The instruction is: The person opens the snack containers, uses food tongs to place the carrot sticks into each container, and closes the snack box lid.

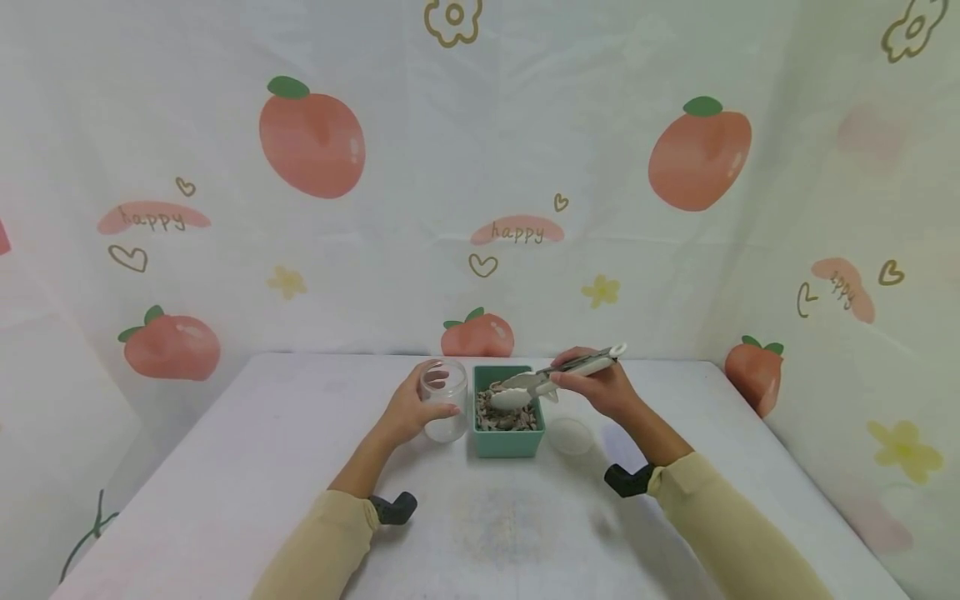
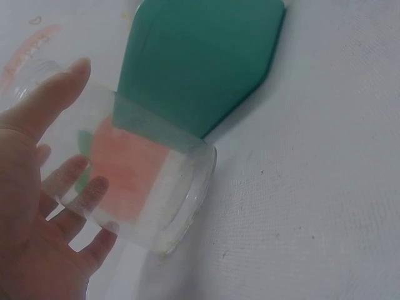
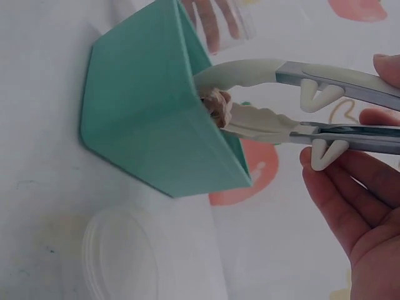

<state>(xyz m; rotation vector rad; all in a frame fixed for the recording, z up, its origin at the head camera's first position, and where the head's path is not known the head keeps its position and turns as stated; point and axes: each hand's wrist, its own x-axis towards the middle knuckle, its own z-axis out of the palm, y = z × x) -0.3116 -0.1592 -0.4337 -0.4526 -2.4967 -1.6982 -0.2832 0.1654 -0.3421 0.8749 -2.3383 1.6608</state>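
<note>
In the head view, both forearms, in pale yellow sleeves (image 1: 322, 542), are stretched forward over the white table (image 1: 225, 500). A clear jar (image 1: 447, 428) is gripped by the left hand (image 1: 408, 410), its thumb laid across the near side and its fingers curved round the far side. Tongs (image 1: 585, 364) are held by the right hand (image 1: 603, 390), angled down to the left. Between the hands, a green box (image 1: 506, 445) is set on the table, with the jar just to its left. The box is filled with brownish shreds (image 1: 510, 421), and the heads of the tongs are lowered to them. A clear round lid (image 1: 570, 436) is laid to the right of the box.

In the left wrist view, the jar is clasped between thumb and fingers, and a printed fruit is seen through its wall. Whether the jar is touched by the box cannot be told.

In the right wrist view, the tongs are held between the thumb above and the fingers below, their arms parted. A brownish clump is seen between the tong heads at the box's rim; whether it is pinched cannot be told.
</note>
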